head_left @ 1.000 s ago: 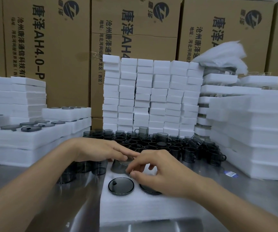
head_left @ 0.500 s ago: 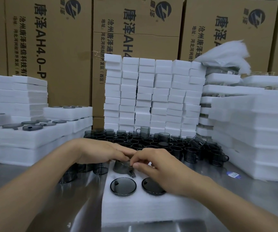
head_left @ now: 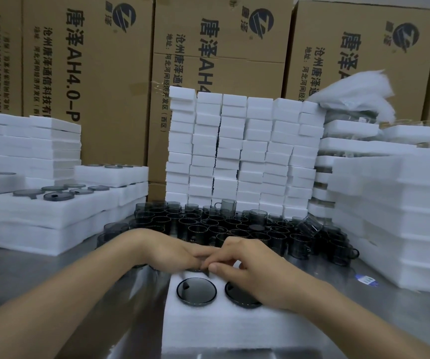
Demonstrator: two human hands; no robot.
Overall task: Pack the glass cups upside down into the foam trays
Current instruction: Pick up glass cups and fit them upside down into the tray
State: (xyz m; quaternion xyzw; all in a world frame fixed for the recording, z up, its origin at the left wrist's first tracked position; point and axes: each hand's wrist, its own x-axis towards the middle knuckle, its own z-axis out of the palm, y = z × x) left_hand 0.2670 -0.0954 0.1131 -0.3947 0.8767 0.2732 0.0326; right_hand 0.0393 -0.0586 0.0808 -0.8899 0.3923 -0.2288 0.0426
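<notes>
Cardboard boxes (head_left: 100,81) printed "唐泽AH4.0-P" stand behind stacked foam trays (head_left: 247,151).

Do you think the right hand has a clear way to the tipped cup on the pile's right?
Probably yes: the tipped cup lies uncovered atop the pile, and the right hand is nearby over the foam tray, only low cups between.

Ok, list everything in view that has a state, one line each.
foam tray: lying flat, two near slots filled.
left seated cup: upside down, base up.
right seated cup: upside down, partly under the right hand.
third cup: far row, mostly hidden under both hands.
left hand: fingers over it, grip hidden.
right hand: fingers curled, thumb at it.
loose cups: mostly upright, crowded behind the tray.
tilted cup: leaning on neighbours.
</notes>
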